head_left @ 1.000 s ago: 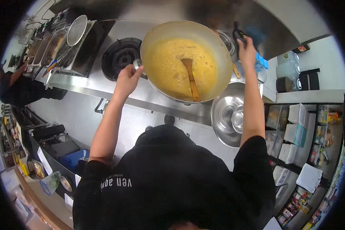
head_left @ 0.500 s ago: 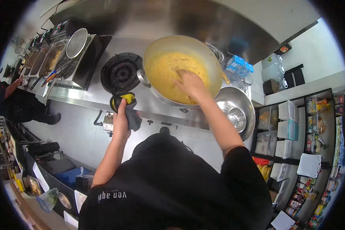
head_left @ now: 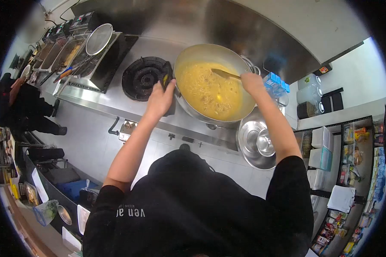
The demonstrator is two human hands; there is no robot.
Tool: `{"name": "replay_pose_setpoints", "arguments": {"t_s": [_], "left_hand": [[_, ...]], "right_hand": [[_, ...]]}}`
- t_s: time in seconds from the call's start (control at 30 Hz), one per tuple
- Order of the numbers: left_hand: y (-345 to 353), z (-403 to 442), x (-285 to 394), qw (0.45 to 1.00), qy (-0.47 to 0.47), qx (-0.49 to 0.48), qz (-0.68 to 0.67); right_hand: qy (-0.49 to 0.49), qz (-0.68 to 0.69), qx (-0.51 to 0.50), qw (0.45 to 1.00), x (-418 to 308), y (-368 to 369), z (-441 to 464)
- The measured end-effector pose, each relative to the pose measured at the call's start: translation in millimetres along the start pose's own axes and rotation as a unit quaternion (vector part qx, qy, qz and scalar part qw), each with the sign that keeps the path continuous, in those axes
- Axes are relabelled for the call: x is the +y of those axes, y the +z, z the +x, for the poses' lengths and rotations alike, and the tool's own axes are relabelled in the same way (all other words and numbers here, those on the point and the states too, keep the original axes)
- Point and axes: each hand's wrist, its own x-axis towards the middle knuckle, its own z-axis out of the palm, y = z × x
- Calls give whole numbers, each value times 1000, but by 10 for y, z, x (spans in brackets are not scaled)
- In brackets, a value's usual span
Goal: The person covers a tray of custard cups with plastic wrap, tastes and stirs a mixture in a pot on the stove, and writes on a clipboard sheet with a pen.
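Observation:
A big metal pot (head_left: pixel 192 55) holds a thick yellow mixture (head_left: pixel 203 92) with pale strands or shreds in it. My right hand (head_left: pixel 253 83) is wrapped round the handle of a wooden spoon (head_left: pixel 225 73), over the pot's right rim. The spoon's head dips into the mixture. At the pot's left side, my left hand (head_left: pixel 159 102) is closed on a dark cloth (head_left: pixel 170 110) with some yellow on it. It presses the cloth at the pot's left handle, which is mostly hidden.
A black burner (head_left: pixel 143 79) stands left of the pot. Fryers with a round strainer (head_left: pixel 99 39) are farther left, near another person (head_left: pixel 30 107). Metal bowls (head_left: pixel 248 139) and blue cartons (head_left: pixel 276 83) sit at the right. Shelves (head_left: pixel 326 158) of containers line the right wall.
My right hand has left the mixture and taken the wooden spoon from the pot's right rim. My left hand has brought the cloth up against the pot's left side.

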Motion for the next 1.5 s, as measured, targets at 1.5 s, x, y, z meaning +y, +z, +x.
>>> {"name": "replay_pose_setpoints", "arguments": {"t_s": [1.5], "left_hand": [[205, 181, -185, 990, 40, -52, 128]], "right_hand": [[-106, 78, -145, 981, -546, -928, -1175]]}}
